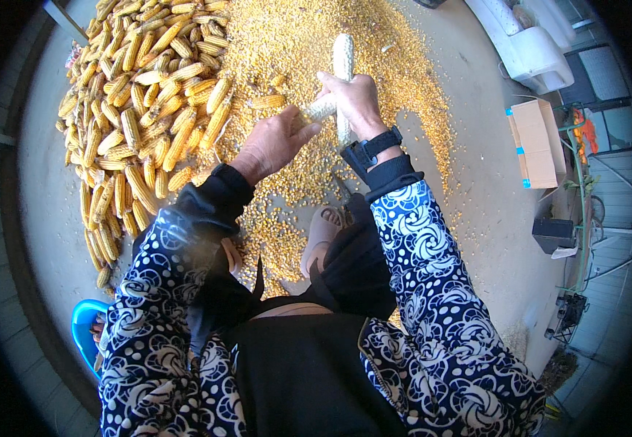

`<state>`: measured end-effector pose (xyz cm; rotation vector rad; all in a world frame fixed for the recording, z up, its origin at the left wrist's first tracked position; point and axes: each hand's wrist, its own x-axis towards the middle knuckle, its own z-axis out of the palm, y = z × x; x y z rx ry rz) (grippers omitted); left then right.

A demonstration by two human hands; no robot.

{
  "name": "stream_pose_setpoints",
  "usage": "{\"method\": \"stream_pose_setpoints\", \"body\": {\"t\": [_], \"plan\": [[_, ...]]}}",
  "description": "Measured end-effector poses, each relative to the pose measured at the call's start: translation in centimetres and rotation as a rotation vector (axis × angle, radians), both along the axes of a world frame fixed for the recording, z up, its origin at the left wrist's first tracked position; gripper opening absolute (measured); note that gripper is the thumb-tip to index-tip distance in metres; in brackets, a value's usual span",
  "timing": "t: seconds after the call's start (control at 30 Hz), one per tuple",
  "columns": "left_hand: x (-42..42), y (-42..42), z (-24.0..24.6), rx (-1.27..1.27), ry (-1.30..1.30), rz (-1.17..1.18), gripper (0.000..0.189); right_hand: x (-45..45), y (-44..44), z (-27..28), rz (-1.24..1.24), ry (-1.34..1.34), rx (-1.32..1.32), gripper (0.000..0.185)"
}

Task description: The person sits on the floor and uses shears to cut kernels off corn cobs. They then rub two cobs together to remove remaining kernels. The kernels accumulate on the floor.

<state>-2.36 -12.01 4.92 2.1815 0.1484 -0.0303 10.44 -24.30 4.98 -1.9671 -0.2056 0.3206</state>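
My left hand (272,143) grips one end of a mostly stripped corn cob (322,107), pale along the part that shows; a few kernels seem to remain near my fingers. A bare whitish corn cob (343,54) stands nearly upright in the picture, with my right hand (358,98) closed around its middle. The two cobs meet and cross at my right hand. Beneath both hands spreads a wide heap of loose yellow corn kernels (294,49). One corn ear with kernels (268,102) lies on the heap just beyond my left hand.
A large pile of unshelled corn ears (146,98) lies at the left. Near my left elbow is a blue plastic basin (83,322) with reddish things inside. On the right stand a cardboard box (537,143), a black box (553,235) and white containers (540,60). My sandalled foot (321,232) is among kernels.
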Motion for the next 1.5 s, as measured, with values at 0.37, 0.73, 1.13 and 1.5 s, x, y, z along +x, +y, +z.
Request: {"method": "stream_pose_setpoints", "body": {"t": [0.37, 0.73, 1.13, 1.5], "plan": [[-0.1, 0.7, 0.3, 0.444, -0.236, -0.105, 0.045, -1.5, -1.0, 1.3, 0.111, 0.355, 0.226, 0.031], [0.2, 1.4, 0.3, -0.853, 0.353, -0.018, 0.054, -0.5, -1.1, 0.5, 0.142, 0.229, 0.355, 0.021], [0.0, 0.8, 1.3, -0.96, 0.398, -0.151, 0.038, -0.9, -0.8, 0.7, 0.17, -0.11, 0.264, 0.018], [-0.2, 0.3, 0.9, -0.476, 0.159, -0.041, 0.04, -0.2, -2.4, 1.2, 0.189, 0.079, 0.511, 0.031]]}}
